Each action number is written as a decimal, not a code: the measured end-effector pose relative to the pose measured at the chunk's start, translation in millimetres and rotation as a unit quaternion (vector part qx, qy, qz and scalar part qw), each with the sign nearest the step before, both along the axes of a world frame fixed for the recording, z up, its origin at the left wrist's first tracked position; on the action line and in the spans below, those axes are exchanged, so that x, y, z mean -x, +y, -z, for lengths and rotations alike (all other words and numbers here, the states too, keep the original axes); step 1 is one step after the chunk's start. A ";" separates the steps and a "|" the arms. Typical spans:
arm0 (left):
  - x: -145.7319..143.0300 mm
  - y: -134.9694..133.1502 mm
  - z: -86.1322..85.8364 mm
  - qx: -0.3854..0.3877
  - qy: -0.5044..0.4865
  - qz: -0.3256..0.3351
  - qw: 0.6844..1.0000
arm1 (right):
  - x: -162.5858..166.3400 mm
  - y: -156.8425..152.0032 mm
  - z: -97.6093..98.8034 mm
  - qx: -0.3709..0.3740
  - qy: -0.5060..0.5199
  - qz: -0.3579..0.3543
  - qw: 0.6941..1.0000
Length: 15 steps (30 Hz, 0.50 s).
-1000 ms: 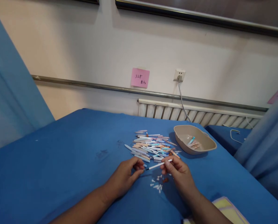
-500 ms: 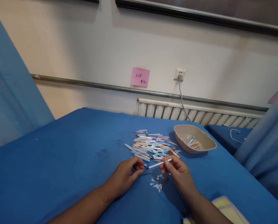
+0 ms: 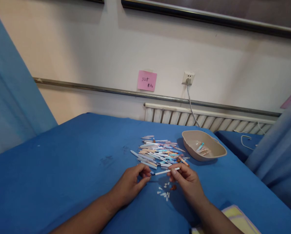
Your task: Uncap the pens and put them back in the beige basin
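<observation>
My right hand (image 3: 188, 182) pinches a slim white pen refill (image 3: 162, 171) between thumb and fingers. The refill lies nearly level, its dark tip pointing left. At that tip, the thumb and forefinger of my left hand (image 3: 130, 183) are closed; whatever they hold is too small to make out. Just beyond both hands spreads a pile of pens and pen parts (image 3: 151, 151) in white, grey, peach, blue and pink. Several small white cone-shaped pieces (image 3: 163, 194) lie on the blue cloth below the refill, with a small brown piece (image 3: 173, 187) beside my right hand.
A beige basin (image 3: 189, 149) with a few pens in it stands right of the pile. A yellow cloth (image 3: 238, 219) lies near my right forearm. Behind the blue-covered table (image 3: 74, 156) are a radiator (image 3: 174, 117), a metal rail and a plugged-in cable. Blue curtains hang on both sides.
The refill in my right hand has shifted very slightly. Both hands otherwise keep their places, and the pile and basin look the same.
</observation>
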<state>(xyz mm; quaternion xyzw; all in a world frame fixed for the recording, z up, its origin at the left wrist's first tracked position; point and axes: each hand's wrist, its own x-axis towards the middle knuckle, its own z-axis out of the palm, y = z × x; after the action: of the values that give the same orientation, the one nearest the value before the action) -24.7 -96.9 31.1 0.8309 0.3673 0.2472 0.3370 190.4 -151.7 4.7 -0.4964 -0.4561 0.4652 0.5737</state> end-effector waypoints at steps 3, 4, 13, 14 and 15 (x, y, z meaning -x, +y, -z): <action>0.2 -0.4 -1.6 0.002 0.002 -0.003 1.000 | -0.4 -0.4 -1.9 -0.005 0.000 0.003 1.000; 0.2 -0.5 -2.3 0.002 0.004 -0.003 1.000 | -0.4 -0.4 -2.3 -0.004 0.001 0.004 1.000; -0.5 -1.2 -2.9 0.002 0.006 -0.005 1.000 | 1.0 0.7 0.8 0.006 0.006 -0.004 1.000; -0.5 -1.4 -2.8 0.002 0.006 -0.005 1.000 | 1.1 0.8 0.8 0.006 0.005 -0.004 1.000; -0.5 -1.5 -2.7 0.002 0.006 -0.005 1.000 | 1.3 0.7 0.5 0.006 0.005 -0.004 1.000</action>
<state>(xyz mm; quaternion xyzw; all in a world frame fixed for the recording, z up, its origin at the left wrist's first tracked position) -24.2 -98.5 33.9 0.8298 0.3739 0.2431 0.3354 189.1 -151.0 4.2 -0.4957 -0.4529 0.4728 0.5706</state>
